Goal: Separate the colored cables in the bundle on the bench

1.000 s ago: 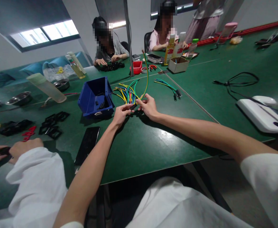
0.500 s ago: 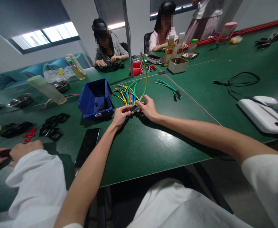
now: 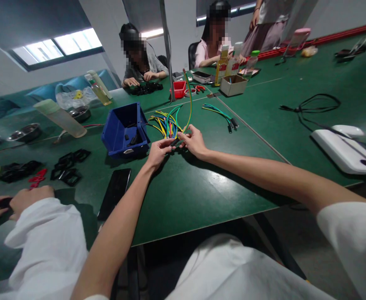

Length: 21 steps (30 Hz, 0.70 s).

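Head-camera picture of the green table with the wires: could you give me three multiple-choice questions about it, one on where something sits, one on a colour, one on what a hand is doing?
1. Where is the blue bin relative to the loose pile of wires?
A. To its left
B. To its right
C. On top of it

2. What colour is the small tray far up the table?
A. White
B. Red
C. Yellow

3. What is the right hand doing?
A. Lying flat and open on the table
B. Pinching the low end of a yellow-green wire that arcs upward
C. Gripping the dark phone

Answers: 1 A, the bin sits left of the pile. 2 B, the tray by the pole is red. 3 B, its fingers close on the wire's end, facing the left hand, which pinches the dark tip.
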{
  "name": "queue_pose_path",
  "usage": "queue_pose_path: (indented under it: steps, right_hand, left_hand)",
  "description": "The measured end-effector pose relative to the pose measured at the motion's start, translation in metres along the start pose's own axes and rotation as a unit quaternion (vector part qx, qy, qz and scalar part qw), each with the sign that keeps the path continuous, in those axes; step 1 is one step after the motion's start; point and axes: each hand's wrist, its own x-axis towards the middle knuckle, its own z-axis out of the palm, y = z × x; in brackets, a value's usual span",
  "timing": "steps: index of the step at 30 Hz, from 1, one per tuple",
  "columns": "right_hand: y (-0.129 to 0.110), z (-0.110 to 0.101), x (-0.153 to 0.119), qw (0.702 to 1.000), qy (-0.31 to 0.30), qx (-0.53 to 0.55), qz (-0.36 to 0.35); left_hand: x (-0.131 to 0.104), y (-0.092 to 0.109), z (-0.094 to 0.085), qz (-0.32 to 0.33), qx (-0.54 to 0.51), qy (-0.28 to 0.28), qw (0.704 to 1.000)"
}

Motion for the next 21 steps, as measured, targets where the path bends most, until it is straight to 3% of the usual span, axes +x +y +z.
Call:
queue_pose_path:
  steps: [21]
  right_hand:
    - [0.0026, 0.0008, 0.001, 1.0, -0.006, 0.004, -0.007]
  left_hand:
    - [0.0016, -0.0045, -0.0032, 0.004, -0.019, -0.008, 1.0]
